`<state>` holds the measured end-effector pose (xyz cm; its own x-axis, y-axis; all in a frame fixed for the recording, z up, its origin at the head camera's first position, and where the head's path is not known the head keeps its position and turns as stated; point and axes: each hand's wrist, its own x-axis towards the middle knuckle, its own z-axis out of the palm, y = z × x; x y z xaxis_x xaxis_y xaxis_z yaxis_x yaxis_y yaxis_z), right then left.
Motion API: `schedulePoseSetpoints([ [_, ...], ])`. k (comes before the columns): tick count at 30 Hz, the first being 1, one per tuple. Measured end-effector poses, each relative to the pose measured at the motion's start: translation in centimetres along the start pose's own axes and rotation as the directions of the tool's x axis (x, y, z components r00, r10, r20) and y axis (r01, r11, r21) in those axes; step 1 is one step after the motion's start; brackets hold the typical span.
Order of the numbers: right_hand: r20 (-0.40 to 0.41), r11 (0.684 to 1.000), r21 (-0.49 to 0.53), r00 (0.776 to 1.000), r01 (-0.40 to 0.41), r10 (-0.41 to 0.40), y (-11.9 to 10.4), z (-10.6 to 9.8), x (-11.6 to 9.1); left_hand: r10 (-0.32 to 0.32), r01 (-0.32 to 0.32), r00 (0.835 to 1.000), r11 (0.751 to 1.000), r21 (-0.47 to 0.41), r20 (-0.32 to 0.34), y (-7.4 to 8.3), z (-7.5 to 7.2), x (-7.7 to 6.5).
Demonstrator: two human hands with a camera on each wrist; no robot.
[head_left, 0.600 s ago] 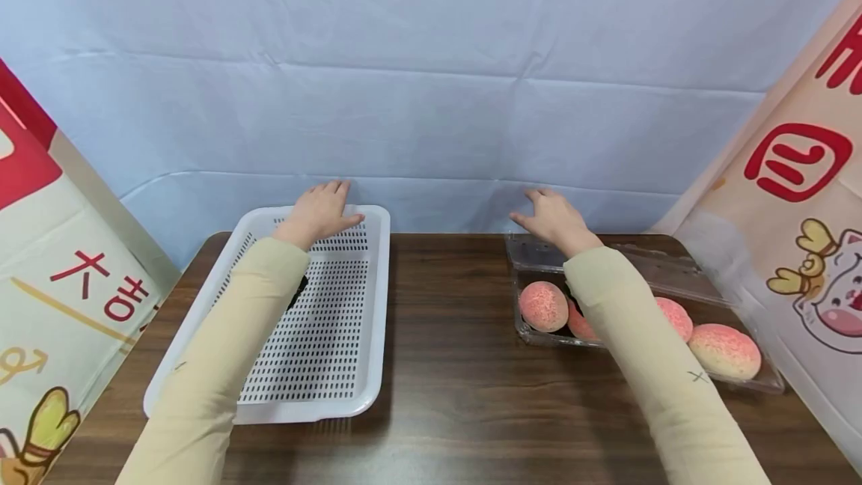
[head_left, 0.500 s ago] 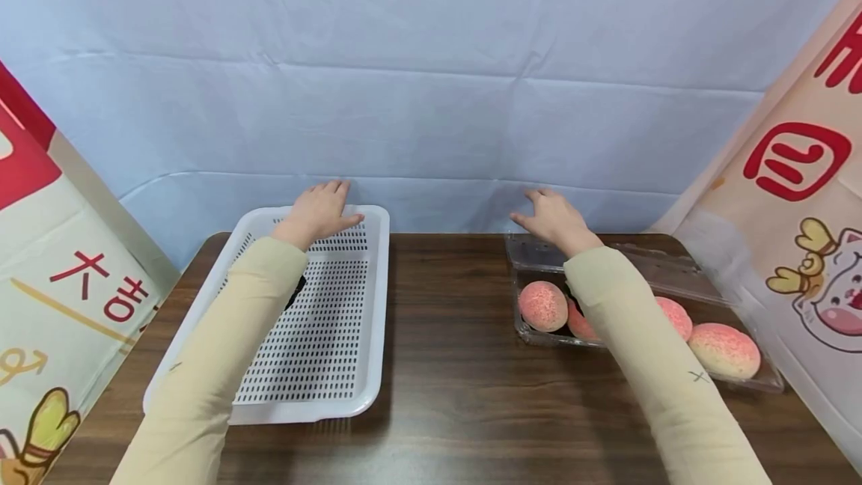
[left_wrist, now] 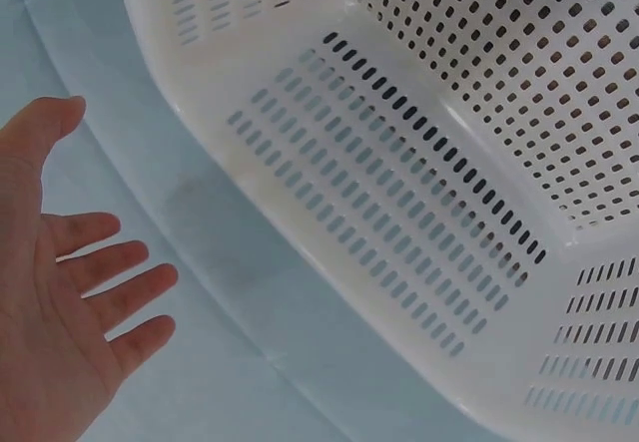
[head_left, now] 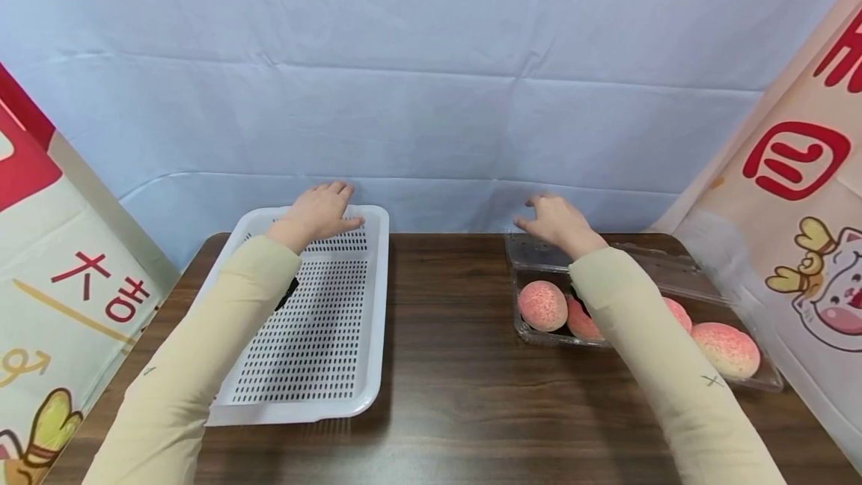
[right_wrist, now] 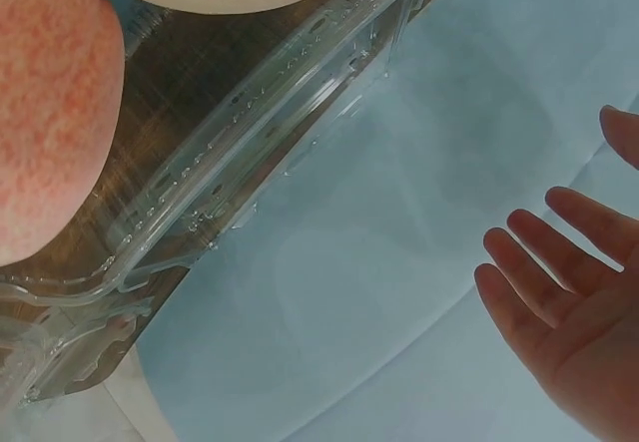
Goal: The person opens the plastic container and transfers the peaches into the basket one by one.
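My left hand (head_left: 315, 213) is held over the far end of a white perforated plastic basket (head_left: 373, 320), fingers extended and holding nothing. In the left wrist view, the same hand (left_wrist: 75, 292) is apart from the basket's rim (left_wrist: 300, 237). My right hand (head_left: 557, 223) hovers above the back of a clear plastic box (head_left: 539, 337), also with nothing in it. Several pink and cream peaches (head_left: 542, 306) lie in the box, partly hidden by my right sleeve. In the right wrist view, the relaxed fingers (right_wrist: 539, 272) are away from the box's edge (right_wrist: 250, 128).
Brown wood table (head_left: 444, 365) lies between basket and box. A clear lid (head_left: 673, 272) stands open behind the peaches. Pale blue cloth (head_left: 431, 96) hangs at the back, and printed panels (head_left: 808, 245) flank both sides.
Both forearms have shifted slightly: the left sleeve outward to the left, the right sleeve a little to the right. The hands stay nearly in place; basket and box have not moved.
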<state>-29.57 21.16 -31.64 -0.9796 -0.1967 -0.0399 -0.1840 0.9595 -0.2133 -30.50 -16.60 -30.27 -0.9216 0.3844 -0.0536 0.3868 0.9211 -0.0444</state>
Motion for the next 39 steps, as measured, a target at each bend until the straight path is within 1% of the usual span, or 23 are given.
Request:
schedulePoseSetpoints([
  [8, 0.027, 1.0, -0.003, 1.0, 0.013, -0.013, 0.0, 0.0, -0.5, 0.018, -0.018, 0.999, 1.0, 0.014, 0.046, 0.7, -0.7, -0.6],
  [16, 0.048, 1.0, -0.008, 0.999, 0.018, -0.017, 0.0, 0.2, -0.9, 0.035, -0.037, 0.996, 0.999, 0.022, 0.081, 0.9, -1.1, -1.2],
  [23, 0.05, 0.999, -0.001, 0.998, 0.034, -0.034, -0.2, 0.3, -1.2, 0.054, -0.056, 0.995, 0.998, 0.022, 0.08, 1.0, -1.5, -2.1],
  [29, 0.053, 0.999, -0.005, 0.998, 0.042, -0.042, -0.1, 0.3, -1.5, 0.071, -0.075, 0.994, 0.996, 0.043, 0.079, 0.8, -1.6, -2.4],
  [39, 0.047, 0.996, -0.022, 0.995, 0.086, -0.085, 0.0, 0.4, -1.8, 0.098, -0.1, 0.993, 0.994, 0.042, 0.062, 0.9, -2.0, -3.4],
])
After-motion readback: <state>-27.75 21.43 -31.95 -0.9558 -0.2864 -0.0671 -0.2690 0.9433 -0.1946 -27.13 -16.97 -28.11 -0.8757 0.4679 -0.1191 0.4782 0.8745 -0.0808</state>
